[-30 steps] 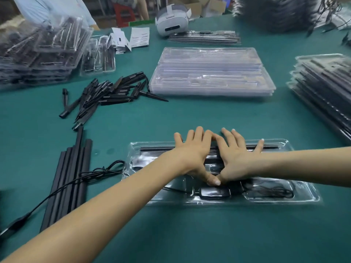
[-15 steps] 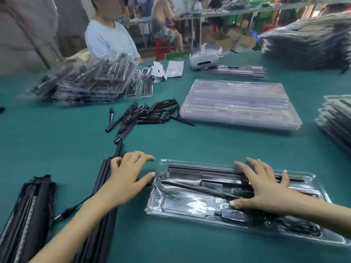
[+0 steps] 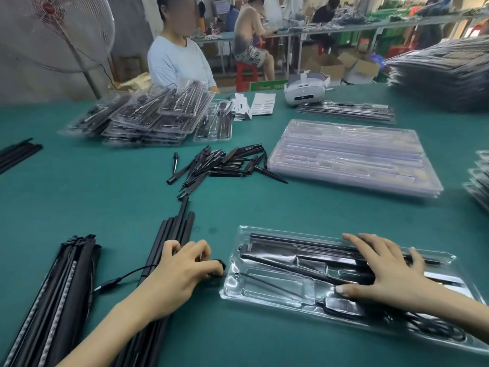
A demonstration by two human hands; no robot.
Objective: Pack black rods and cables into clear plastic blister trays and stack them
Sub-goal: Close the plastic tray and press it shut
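Far left: bundle of black strips lying lengthwise on the green table, more strip ends at the left edge further back. Next, row of long black rods laid side by side, running under the left hand. Left hand rests on top of the rods, fingers curled; thumb and forefinger pinch a loop of thin black cable at the fingertips, just beside the tray's left edge. Cable trails left across the rods to a small connector.

Centre-right: clear blister tray flat on the table, holding black rods in its far slots, a slanted rod across the middle, a small black block and coiled cable at the near right end. Right hand lies flat on the tray lid, fingers spread and straight, thumb tip near the small block.

Behind: loose pile of short black spikes, heap of packed trays, paper slips, stack of empty clear trays, white headset, more packed stacks far right. A person in a pale shirt sits across; a fan stands at far left.
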